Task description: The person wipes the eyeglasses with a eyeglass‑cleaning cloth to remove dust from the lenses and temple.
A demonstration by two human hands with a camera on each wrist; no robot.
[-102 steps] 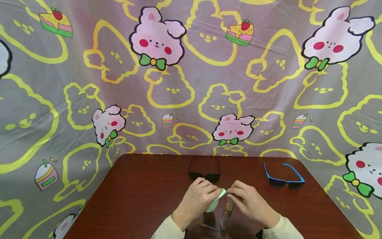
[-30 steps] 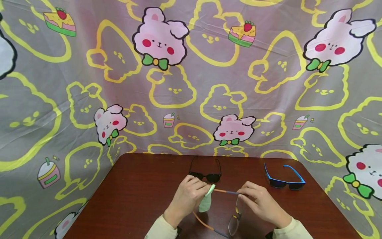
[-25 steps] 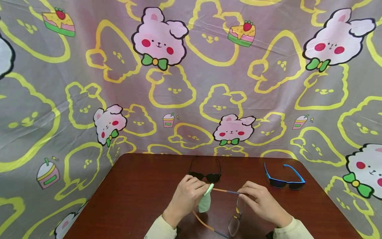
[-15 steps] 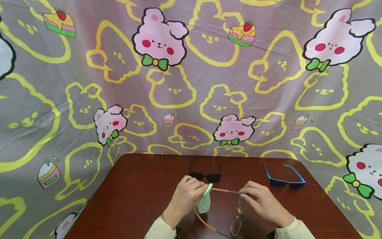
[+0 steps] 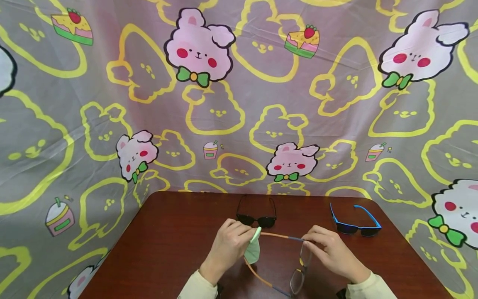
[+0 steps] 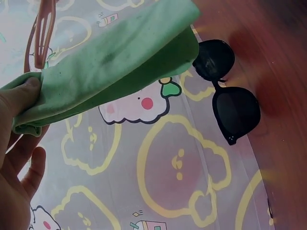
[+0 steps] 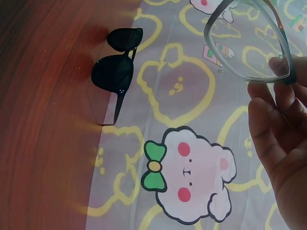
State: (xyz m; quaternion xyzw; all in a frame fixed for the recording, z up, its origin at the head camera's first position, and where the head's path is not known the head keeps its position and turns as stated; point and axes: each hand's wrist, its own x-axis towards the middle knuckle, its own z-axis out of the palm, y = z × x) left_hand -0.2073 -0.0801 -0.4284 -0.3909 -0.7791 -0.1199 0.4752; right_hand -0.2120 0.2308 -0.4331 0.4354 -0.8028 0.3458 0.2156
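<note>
My left hand (image 5: 228,246) pinches a pale green cleaning cloth (image 5: 252,251), which hangs in a fold below the fingers. In the left wrist view the thumb presses on the cloth (image 6: 115,60). A pair of eyeglasses (image 5: 276,236) with orange-and-blue temples is held up between both hands, its temples unfolded. The upper temple's far end meets the cloth; its tip is hidden there. At the lens-end corner, my right hand (image 5: 332,252) pinches the frame between thumb and fingers. The right wrist view shows a clear lens in a thin rim (image 7: 261,79) above those fingers.
Black sunglasses (image 5: 266,222) lie with temples unfolded just beyond the left hand. Blue-framed sunglasses (image 5: 358,227) rest at the back right of the brown table (image 5: 168,236). A patterned curtain (image 5: 246,104) surrounds the table's back and sides.
The left hand with the cloth has moved leftward along the upper temple, from near the hinge to its far end. The right hand has shifted right with the eyeglasses. Both sunglasses stay put.
</note>
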